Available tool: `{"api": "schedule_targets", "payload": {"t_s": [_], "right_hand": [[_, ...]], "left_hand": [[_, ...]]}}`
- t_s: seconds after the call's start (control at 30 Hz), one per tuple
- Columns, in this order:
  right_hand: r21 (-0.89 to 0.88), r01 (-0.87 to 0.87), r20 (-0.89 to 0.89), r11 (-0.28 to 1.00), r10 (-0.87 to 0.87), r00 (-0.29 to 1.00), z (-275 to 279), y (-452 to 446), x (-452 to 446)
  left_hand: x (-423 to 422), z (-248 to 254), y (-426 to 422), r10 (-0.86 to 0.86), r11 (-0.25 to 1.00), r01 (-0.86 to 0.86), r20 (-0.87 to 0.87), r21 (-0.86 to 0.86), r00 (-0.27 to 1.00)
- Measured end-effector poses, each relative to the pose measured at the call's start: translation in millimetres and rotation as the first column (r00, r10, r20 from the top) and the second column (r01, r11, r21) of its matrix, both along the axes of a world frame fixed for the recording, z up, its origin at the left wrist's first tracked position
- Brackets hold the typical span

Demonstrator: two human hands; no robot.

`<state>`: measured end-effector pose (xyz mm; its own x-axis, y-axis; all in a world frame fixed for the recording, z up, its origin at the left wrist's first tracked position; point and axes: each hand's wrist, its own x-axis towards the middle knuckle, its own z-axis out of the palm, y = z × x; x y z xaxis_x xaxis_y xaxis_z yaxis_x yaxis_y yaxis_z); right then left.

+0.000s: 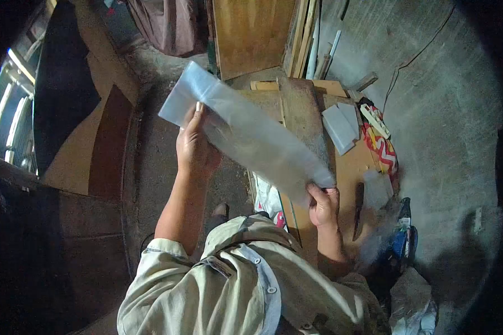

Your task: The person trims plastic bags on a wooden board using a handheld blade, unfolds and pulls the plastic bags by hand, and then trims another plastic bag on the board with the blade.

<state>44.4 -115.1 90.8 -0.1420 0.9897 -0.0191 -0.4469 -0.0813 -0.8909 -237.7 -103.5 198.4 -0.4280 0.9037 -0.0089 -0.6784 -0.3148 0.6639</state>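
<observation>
A long, clear plastic sheet or flattened bag (251, 137) is stretched between my hands, slanting from upper left to lower right. My left hand (194, 142) grips its lower edge near the left end, thumb on top and the fingers hidden behind. At the right end, my right hand (323, 204) pinches the corner between thumb and fingers. Both hands are closed on the plastic, above the floor and the near side of a wooden table. The plastic looks folded or layered at its left end.
On the wooden table (343, 173) to the right lie a stack of clear plastic pieces (339, 127), a dark knife-like blade (359, 209), a white power strip (375, 121) and a patterned cloth (387, 156). Boards (302, 39) lean at the back. Bags (412, 296) stand at lower right.
</observation>
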Motion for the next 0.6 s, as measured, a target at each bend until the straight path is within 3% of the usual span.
{"api": "schedule_targets", "payload": {"t_s": [0.23, 0.33, 0.43, 0.6], "right_hand": [[0.091, -0.041, -0.114, 0.995, 0.051, 0.992, 9, -3, 2], [0.039, -0.038, -0.117, 0.999, 0.042, 0.992, 16, -3, 0], [0.066, 0.058, 0.005, 0.996, -0.059, 0.998, 9, -1, 14], [0.050, 0.031, 0.096, 0.998, -0.035, 0.995, 12, 0, 50]], "left_hand": [[4, -11, 5, -0.058, 0.988, 0.055, 0.010, 0.142, 0.998], [9, -10, 4, -0.025, 0.997, 0.024, 0.014, 0.074, 1.000], [13, -17, 5, 0.016, 1.000, -0.017, -0.026, -0.024, 1.000], [-1, -64, 3, -0.016, 0.995, 0.018, 0.026, -0.095, 1.000]]}}
